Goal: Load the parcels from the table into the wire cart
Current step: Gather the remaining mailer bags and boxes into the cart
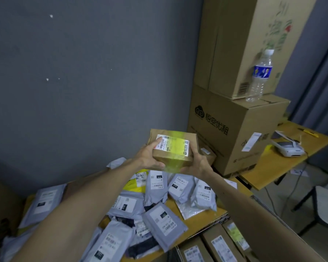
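I hold a small brown cardboard box [173, 155] with a white shipping label and yellow tape up over the back of the table. My left hand [150, 155] grips its left side, the index finger lying across the label. My right hand [196, 163] grips its right lower corner. Behind it stands another brown box [191, 137]. Below, several grey plastic mailer parcels [159, 186] with white labels lie heaped on the yellow table [201, 221]. No wire cart can be made out in this view.
Two large cardboard cartons [233, 133] are stacked at the back right, with a water bottle [259, 74] on the lower one. A white label printer [288, 147] sits on a second table to the right. Flat brown boxes [216, 244] lie at the bottom right. A grey wall stands behind.
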